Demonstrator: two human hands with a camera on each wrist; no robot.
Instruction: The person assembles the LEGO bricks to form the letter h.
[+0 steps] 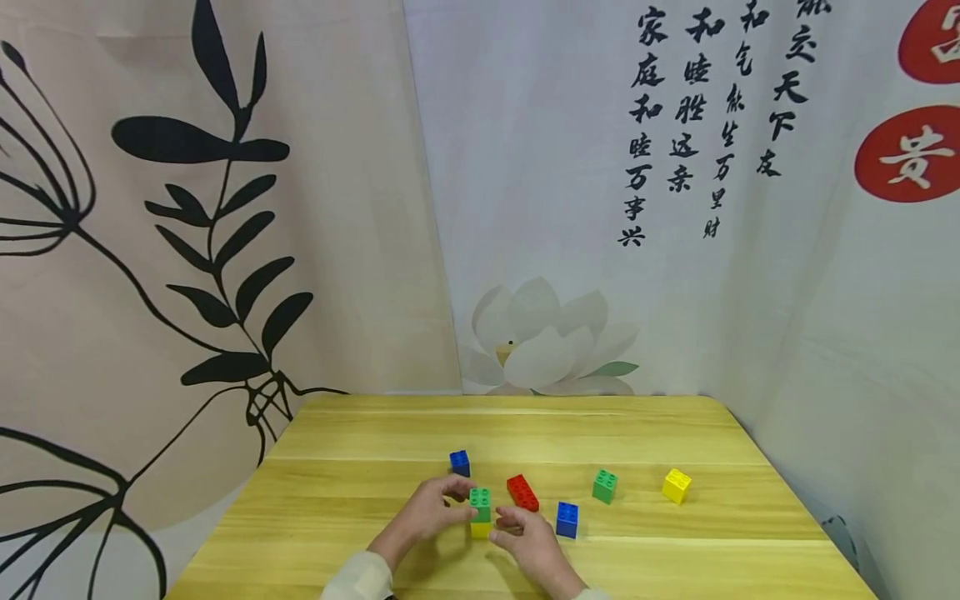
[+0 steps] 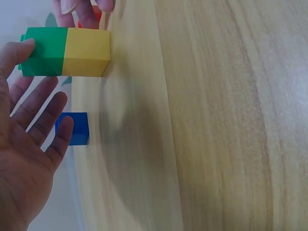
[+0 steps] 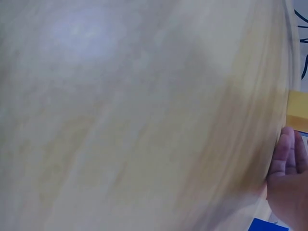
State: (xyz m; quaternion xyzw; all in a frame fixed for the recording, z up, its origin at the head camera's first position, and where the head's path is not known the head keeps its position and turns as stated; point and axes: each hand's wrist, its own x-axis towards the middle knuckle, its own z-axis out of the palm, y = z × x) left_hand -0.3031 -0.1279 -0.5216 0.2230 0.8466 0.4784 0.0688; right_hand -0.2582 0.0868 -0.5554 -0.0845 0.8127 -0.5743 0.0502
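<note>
A green building block [image 1: 480,500] is stacked on a yellow building block [image 1: 481,531], forming one small tower over the front middle of the table. My left hand [image 1: 426,512] pinches the green block, its thumb on the near side and fingers reaching behind. In the left wrist view the green block [image 2: 45,50] and yellow block [image 2: 87,52] meet flush, and the other left fingers are loosely spread. To the right of the tower, my right hand [image 1: 531,546] holds nothing, its relaxed fingers close beside the yellow block [image 3: 297,110].
Behind the hands lie a blue block [image 1: 460,463] and a longer red block [image 1: 522,492]. Right of them are another blue block [image 1: 567,521], a green block [image 1: 604,487] and a yellow block [image 1: 677,487]. The wooden table [image 1: 750,550] ends at a printed curtain [image 1: 525,208].
</note>
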